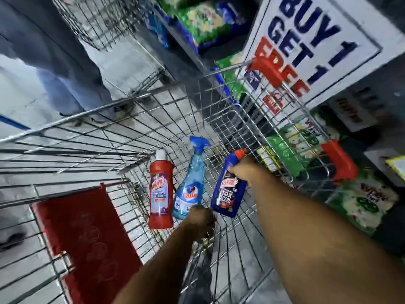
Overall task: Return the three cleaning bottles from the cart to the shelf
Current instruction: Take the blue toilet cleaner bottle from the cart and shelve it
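Down in the wire cart [92, 119], the red bottle [161, 191] lies on the basket floor nearest the left wall, the blue spray bottle [189, 185] beside it with the left hand [200, 220] curled at its base, grip unclear, and the right hand [245, 170] clamped round the dark blue bottle's [228, 191] neck near the right wall.

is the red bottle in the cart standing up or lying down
Lying down: the red bottle lies flat on the cart floor beside the spray bottle.
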Action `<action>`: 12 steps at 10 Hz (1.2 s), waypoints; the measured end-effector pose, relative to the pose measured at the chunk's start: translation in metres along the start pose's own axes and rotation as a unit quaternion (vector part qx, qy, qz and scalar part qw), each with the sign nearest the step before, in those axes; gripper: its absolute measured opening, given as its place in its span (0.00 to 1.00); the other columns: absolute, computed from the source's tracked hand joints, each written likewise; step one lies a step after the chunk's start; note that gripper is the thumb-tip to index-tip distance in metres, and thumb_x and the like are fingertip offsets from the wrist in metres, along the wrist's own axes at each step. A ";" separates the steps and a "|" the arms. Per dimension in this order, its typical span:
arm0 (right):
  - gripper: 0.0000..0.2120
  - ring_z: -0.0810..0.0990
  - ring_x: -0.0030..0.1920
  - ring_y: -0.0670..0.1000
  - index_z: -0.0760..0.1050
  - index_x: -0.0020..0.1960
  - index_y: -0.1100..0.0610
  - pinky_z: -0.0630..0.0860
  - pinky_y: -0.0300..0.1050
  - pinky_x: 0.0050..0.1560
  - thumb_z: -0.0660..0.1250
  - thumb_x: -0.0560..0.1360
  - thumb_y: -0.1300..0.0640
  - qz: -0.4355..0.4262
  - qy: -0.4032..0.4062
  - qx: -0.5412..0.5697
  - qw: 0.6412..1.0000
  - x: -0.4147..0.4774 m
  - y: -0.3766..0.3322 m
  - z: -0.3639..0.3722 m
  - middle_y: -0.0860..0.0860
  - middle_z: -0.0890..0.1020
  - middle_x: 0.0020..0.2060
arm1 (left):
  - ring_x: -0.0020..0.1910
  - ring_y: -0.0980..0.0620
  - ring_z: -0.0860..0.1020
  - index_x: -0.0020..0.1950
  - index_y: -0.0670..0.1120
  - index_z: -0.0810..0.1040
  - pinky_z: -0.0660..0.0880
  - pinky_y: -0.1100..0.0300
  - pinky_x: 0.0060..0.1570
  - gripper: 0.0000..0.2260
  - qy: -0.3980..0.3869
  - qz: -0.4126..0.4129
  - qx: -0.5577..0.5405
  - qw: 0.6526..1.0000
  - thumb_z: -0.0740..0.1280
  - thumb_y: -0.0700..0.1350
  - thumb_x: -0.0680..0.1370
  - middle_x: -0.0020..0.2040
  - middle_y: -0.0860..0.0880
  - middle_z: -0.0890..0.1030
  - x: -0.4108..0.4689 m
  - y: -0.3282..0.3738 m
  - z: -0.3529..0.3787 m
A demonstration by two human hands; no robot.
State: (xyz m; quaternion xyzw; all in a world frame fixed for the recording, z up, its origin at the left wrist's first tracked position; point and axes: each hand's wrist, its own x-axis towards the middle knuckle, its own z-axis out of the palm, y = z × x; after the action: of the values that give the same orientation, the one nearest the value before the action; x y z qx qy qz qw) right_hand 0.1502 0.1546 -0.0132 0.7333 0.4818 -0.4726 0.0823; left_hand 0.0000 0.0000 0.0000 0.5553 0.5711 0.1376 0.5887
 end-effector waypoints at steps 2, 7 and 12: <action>0.22 0.79 0.56 0.61 0.73 0.63 0.59 0.76 0.54 0.58 0.68 0.73 0.51 0.033 0.014 -0.022 0.999 0.019 0.012 0.012 0.59 0.79 0.58 | 0.27 0.66 0.79 0.53 0.48 0.73 0.79 0.68 0.34 0.11 0.031 -0.247 -0.277 0.928 0.57 0.35 0.78 0.27 0.61 0.82 0.030 -0.002 0.030; 0.16 0.81 0.47 0.57 0.76 0.54 0.60 0.76 0.50 0.47 0.69 0.73 0.49 -0.192 0.034 0.023 0.981 -0.151 -0.076 -0.108 0.54 0.82 0.45 | 0.34 0.49 0.82 0.41 0.43 0.77 0.78 0.61 0.33 0.06 0.099 -0.179 -0.466 0.861 0.67 0.32 0.72 0.32 0.47 0.85 -0.052 0.104 -0.054; 0.20 0.83 0.47 0.47 0.77 0.51 0.48 0.79 0.53 0.51 0.71 0.64 0.39 -0.281 0.325 0.177 0.885 -0.433 0.107 -0.221 0.47 0.86 0.48 | 0.28 0.53 0.74 0.44 0.41 0.84 0.71 0.64 0.29 0.14 -0.085 0.095 -0.144 0.981 0.78 0.41 0.60 0.32 0.45 0.84 -0.158 0.304 0.037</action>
State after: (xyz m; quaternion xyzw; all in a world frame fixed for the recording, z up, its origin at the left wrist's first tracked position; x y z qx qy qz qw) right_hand 0.3314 -0.0468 0.4048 0.6818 0.5760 -0.2886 -0.3467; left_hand 0.1258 -0.0389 0.3185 0.5260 0.4378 0.2268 0.6930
